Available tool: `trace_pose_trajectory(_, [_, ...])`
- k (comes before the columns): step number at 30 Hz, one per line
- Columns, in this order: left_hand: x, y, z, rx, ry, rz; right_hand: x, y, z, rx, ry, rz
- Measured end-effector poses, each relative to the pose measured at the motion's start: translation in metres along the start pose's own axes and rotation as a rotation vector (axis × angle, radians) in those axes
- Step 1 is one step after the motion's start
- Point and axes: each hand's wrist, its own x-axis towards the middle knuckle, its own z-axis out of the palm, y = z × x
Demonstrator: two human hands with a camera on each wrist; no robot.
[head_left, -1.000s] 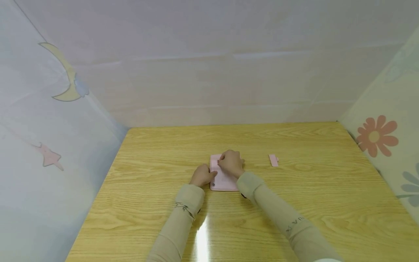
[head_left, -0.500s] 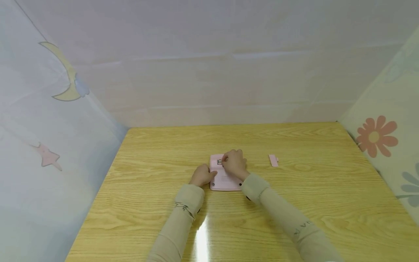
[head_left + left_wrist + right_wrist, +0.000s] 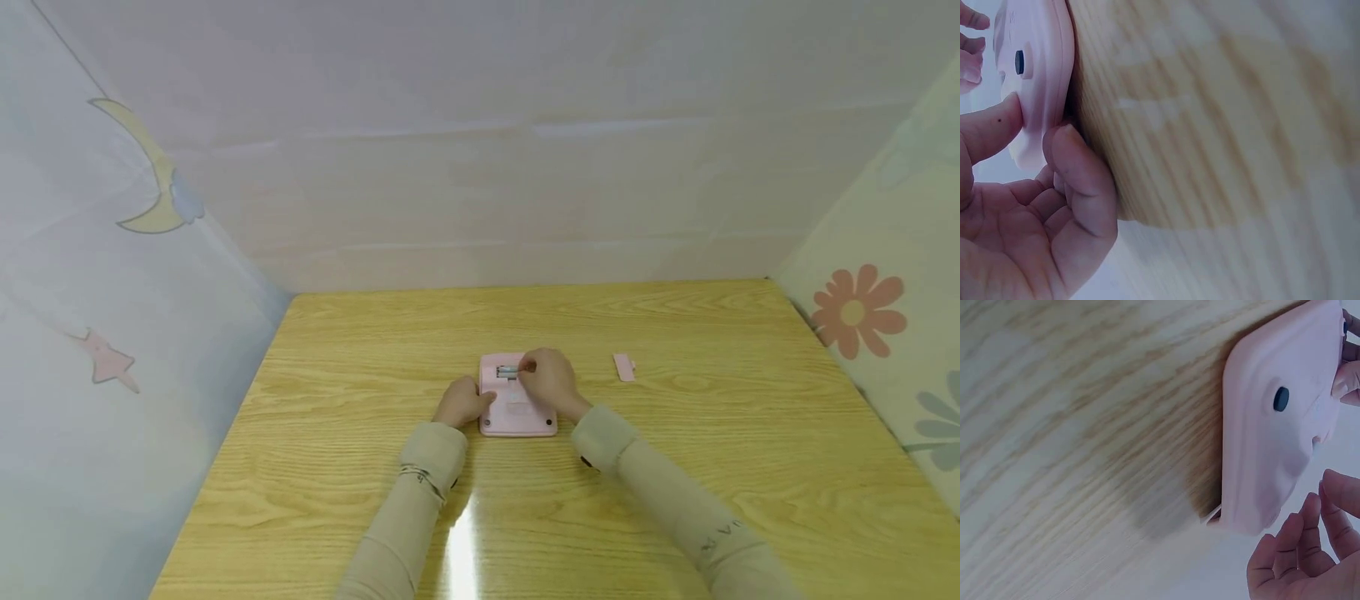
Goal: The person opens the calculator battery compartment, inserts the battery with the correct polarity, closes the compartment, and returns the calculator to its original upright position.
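A pink calculator (image 3: 517, 421) lies face down on the table, its battery compartment uncovered. Inside the compartment a battery (image 3: 507, 372) shows in the head view. My left hand (image 3: 462, 402) grips the left edge of the calculator, its thumb (image 3: 997, 128) on top and curled fingers (image 3: 1082, 169) against the side. Above the compartment's right end is my right hand (image 3: 549, 382), thumb and forefinger tips together, other fingers loosely bent. In the right wrist view those tips (image 3: 1329, 481) stand just off the calculator's back; I cannot tell whether they pinch anything.
A small pink battery cover (image 3: 624, 367) with a tab lies on the wooden table (image 3: 337, 375), right of the calculator. Behind the table hangs a pale cloth wall (image 3: 480, 183), and patterned sheets with a moon and flowers stand at both sides.
My right hand has shifted right, away from the compartment's left end, uncovering the compartment and the battery in it. The left hand has kept its grip on the calculator.
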Motion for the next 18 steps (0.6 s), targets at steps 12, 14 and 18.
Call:
trace_pose_trajectory(12, [0.0,0.0,0.0,-0.021,-0.001,-0.012,-0.009,0.009,-0.017,0.056,0.009,-0.012])
trace_pose_trajectory(14, [0.0,-0.001,0.0,-0.034,-0.007,-0.011,-0.012,0.013,-0.02,0.06,0.016,-0.014])
trace_pose_trajectory(18, [0.001,-0.002,0.0,-0.052,-0.022,-0.013,-0.015,0.024,-0.026,0.069,0.03,-0.018])
